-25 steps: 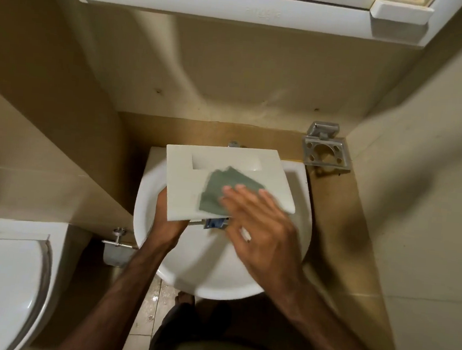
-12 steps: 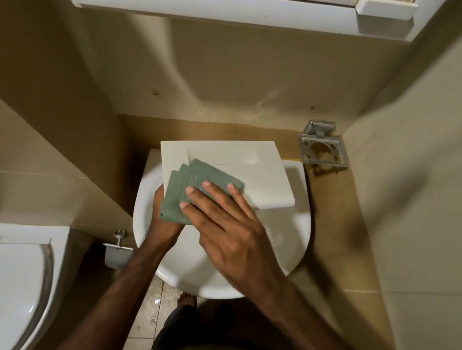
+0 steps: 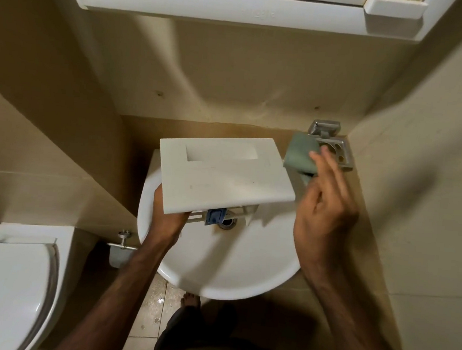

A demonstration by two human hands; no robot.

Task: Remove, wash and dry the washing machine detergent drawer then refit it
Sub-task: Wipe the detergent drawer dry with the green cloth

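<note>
The white detergent drawer [image 3: 225,174] hangs over the round white sink [image 3: 224,266], its flat front panel with a recessed handle facing up. A blue insert [image 3: 215,217] shows under its near edge. My left hand [image 3: 169,215] grips the drawer from below at its near left corner. My right hand [image 3: 323,205] is off to the right of the drawer, fingers partly spread, holding a folded grey-green cloth [image 3: 301,157] at the fingertips. The cloth is beside the drawer's far right corner and does not touch it.
A metal wall holder [image 3: 335,150] sits just behind the cloth in the right corner. A toilet [image 3: 5,286] stands at the lower left, with a wall valve [image 3: 123,240] beside the sink. A white cabinet [image 3: 239,5] hangs overhead. Beige walls close in on both sides.
My right hand lifted the cloth off the drawer's front panel and carried it right, toward the metal holder. The drawer's face is now uncovered; my left hand still holds it.
</note>
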